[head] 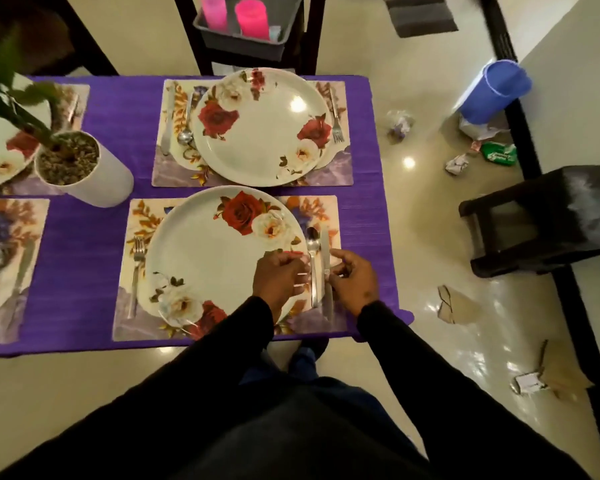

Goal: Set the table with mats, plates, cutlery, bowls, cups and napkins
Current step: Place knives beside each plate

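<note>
The near floral plate [208,258] lies on a floral mat [146,220] on the purple tablecloth [84,271]. A fork [137,268] lies to its left, a spoon [312,247] and a knife [325,244] to its right. My left hand [278,277] hovers over the plate's right rim with curled fingers whose tips meet the spoon's handle. My right hand [355,280] pinches the knife's handle from the right. The far plate [260,133] on its mat [340,174] has a knife [167,126] and spoon [186,129] on its left and a fork [335,116] on its right.
A white planter [87,174] stands left of centre, with two more settings cut off at the left edge. A grey tub [243,39] with pink cups [252,19] sits on the far chair. A tipped blue bin [492,91], litter and a dark stool [548,220] are on the floor to the right.
</note>
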The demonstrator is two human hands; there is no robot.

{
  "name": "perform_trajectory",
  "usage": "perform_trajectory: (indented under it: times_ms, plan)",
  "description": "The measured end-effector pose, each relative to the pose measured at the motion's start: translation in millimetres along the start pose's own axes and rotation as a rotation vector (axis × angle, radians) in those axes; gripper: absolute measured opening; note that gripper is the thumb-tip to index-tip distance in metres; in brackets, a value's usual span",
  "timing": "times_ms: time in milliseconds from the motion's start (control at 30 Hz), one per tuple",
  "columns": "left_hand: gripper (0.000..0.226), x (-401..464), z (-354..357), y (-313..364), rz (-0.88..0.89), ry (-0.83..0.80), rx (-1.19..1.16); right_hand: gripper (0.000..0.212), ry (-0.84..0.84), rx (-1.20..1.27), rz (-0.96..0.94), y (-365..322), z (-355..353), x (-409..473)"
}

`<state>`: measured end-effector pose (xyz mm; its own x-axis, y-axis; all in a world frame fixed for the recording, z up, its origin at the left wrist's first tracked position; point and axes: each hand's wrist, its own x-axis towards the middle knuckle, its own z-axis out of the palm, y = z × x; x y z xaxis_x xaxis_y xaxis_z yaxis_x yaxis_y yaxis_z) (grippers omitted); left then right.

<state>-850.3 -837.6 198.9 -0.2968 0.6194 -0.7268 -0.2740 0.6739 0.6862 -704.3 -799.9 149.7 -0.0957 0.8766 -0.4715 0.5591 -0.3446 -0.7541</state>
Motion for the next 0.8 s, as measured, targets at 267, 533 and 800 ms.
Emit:
perform_trajectory:
  times_ms: [267, 533, 800]
  plan:
    - [0.025, 2, 15, -11, 0.083, -0.079, 0.306, 0.047, 0.001, -0.016, 0.002, 13, -8, 3]
    - [0.034, 0, 30, -17, 0.276, -0.209, 0.819, 0.043, -0.035, -0.068, -0.011, 4, -9, 0]
    - [0.045, 16, 31, -25, 0.196, -0.199, 0.984, 0.047, -0.054, -0.121, -0.001, -6, -5, 1]
